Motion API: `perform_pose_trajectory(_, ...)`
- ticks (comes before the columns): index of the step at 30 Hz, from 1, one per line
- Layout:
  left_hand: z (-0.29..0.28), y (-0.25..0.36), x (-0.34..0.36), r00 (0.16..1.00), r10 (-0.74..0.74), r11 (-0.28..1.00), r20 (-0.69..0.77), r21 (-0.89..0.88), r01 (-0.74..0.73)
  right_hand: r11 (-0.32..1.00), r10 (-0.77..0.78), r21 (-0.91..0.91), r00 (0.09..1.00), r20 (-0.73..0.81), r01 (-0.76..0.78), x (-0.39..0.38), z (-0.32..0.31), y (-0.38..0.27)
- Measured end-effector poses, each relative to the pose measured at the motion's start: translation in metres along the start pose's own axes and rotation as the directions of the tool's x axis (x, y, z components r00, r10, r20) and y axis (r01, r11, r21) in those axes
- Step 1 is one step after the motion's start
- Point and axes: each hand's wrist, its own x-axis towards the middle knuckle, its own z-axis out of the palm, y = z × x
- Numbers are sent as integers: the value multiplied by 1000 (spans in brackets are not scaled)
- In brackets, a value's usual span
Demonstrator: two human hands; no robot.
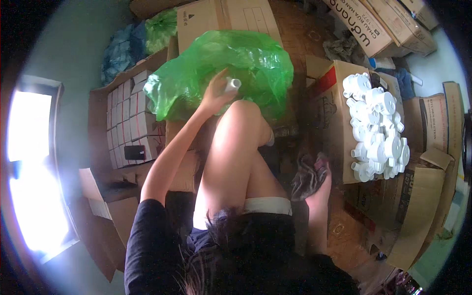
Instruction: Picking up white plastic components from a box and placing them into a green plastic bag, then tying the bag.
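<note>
My left hand [215, 94] grips a white plastic fitting [233, 85] with a round tube end. It is held over a large green plastic bag [206, 54], beside my raised knee. Some white plastic shows through the bag's left edge. Low on my right side, my right hand [322, 181] clutches a crumpled dark, patterned cloth [307, 178]. To the right of that hand, several white round plastic fittings [377, 147] with short spouts are heaped on top of a cardboard box [335, 128].
At left, an open carton holds rows of small white boxes [130, 110], with a flat black object [134, 152] on them. A large closed carton [236, 17] stands behind the green bag. More cartons [378, 29] fill the far right. An open carton flap [415, 216] rises at lower right.
</note>
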Motion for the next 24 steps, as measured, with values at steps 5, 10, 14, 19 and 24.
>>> perform_pose_trajectory(5,-104,46,-45,774,-596,271,216,-853,446,997,-32,78,944,329,6,-26,50,9)
perform_pose_trajectory(10,-145,123,-52,815,-476,-316,329,-929,191,869,-400,-21,726,559,494,-42,95,38)
perform_pose_trajectory(14,-162,179,-63,713,-631,-351,304,-932,87,-271,-254,-17,-55,966,962,-98,179,90)
perform_pose_trajectory(19,-145,198,-97,749,-587,82,308,-897,434,176,-637,-207,271,721,962,-84,196,88)
perform_pose_trajectory(24,-154,206,-99,739,-549,-46,392,-896,441,724,-296,-307,681,670,617,-92,169,56)
